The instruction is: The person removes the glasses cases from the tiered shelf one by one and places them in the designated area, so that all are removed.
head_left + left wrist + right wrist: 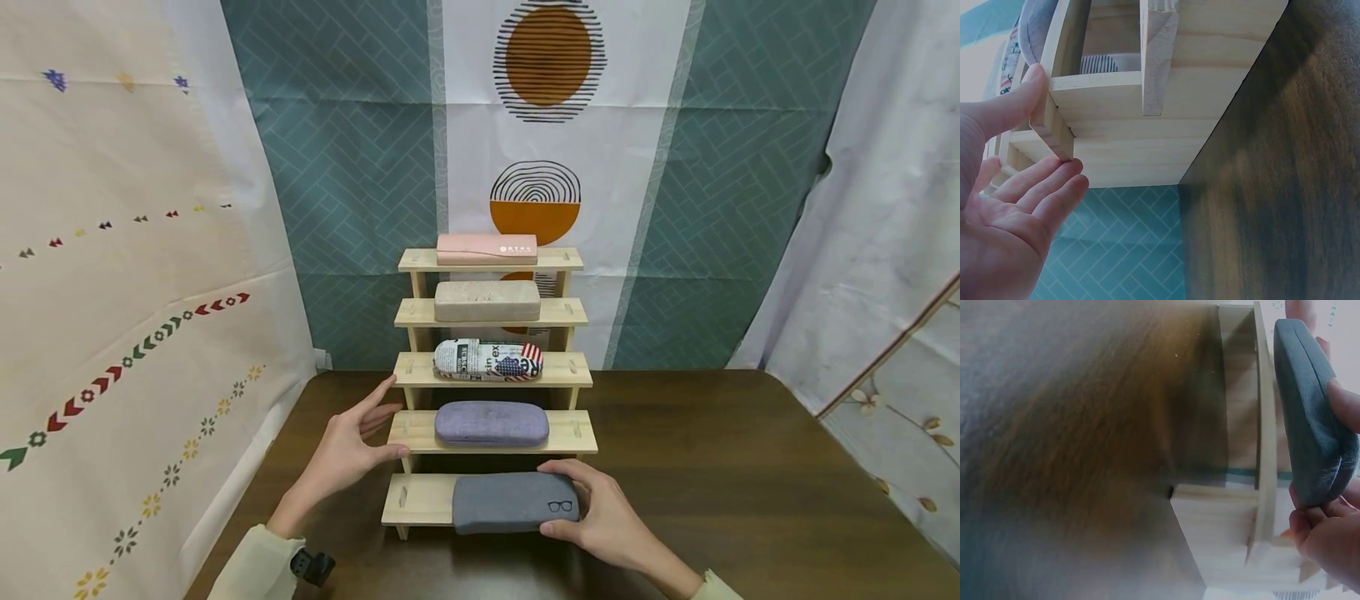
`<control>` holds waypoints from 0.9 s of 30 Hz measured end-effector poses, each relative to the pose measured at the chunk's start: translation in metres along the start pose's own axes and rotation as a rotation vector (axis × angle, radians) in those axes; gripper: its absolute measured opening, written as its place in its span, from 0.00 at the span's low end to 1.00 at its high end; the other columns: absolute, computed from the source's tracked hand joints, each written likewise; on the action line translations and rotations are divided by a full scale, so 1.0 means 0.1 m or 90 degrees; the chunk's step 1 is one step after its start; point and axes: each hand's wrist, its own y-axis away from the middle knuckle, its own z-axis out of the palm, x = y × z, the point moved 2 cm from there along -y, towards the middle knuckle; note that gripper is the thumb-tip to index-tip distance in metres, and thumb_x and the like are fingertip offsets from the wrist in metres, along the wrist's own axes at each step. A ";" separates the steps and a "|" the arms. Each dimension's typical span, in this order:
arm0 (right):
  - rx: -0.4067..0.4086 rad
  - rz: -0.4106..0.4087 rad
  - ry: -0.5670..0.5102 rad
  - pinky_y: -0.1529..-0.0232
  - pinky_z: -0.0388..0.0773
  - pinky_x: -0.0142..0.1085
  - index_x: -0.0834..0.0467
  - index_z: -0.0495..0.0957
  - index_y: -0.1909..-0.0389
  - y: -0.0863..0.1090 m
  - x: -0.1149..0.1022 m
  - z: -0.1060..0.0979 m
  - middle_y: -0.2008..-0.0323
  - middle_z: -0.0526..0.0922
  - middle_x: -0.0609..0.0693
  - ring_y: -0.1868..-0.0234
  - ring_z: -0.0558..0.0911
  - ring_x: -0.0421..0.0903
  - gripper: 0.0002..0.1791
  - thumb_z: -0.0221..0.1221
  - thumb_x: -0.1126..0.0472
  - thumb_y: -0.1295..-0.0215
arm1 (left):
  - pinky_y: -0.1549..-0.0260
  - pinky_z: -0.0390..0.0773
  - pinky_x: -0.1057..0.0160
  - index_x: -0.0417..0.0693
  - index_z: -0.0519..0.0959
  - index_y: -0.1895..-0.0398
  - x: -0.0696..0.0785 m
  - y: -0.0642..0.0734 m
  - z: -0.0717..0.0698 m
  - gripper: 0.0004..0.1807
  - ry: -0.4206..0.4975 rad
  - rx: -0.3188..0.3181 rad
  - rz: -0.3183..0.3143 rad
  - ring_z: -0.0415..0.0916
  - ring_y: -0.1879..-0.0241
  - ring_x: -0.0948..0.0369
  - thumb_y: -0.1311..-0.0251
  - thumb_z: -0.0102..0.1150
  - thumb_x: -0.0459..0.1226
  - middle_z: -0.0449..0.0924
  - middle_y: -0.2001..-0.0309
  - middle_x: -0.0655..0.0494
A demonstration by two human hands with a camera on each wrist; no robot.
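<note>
My right hand (603, 521) grips the right end of a grey-blue glasses case (498, 502), thumb in front and fingers behind. A small glasses outline is printed on the case near that thumb. In the head view it overlaps the lowest step (422, 497) of a pale wooden stepped stand. From the right wrist, the case (1310, 419) appears edge-on, its seam along one side. On the other side, my left hand (352, 446) is spread at the stand's left edge. Its thumb touches the end of a step board (1054, 125), with fairly straight fingertips just beside the board.
Higher steps bear a purple glasses case (491, 423), a newsprint-and-flag patterned case (487, 360), a beige case (487, 300) and a pink case (486, 248) on top. Beneath the stand is a dark wooden table (690, 475). Patterned cloths (337, 167) hang behind and at both sides.
</note>
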 end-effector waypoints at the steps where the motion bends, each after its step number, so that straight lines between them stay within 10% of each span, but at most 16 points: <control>1: -0.002 0.004 -0.003 0.49 0.80 0.36 0.41 0.81 0.38 0.01 0.00 -0.02 0.42 0.82 0.41 0.50 0.81 0.43 0.35 0.83 0.54 0.49 | 0.39 0.79 0.45 0.59 0.61 0.16 0.00 0.00 0.00 0.59 0.000 0.000 -0.001 0.80 0.37 0.43 0.51 0.85 0.35 0.81 0.38 0.38; 27: 0.004 -0.073 -0.048 0.53 0.80 0.32 0.54 0.79 0.35 0.18 -0.03 -0.88 0.44 0.83 0.52 0.53 0.83 0.45 0.35 0.80 0.63 0.44 | 0.39 0.80 0.49 0.63 0.60 0.16 0.00 0.01 0.00 0.60 0.017 -0.006 -0.004 0.79 0.37 0.45 0.51 0.85 0.34 0.81 0.37 0.40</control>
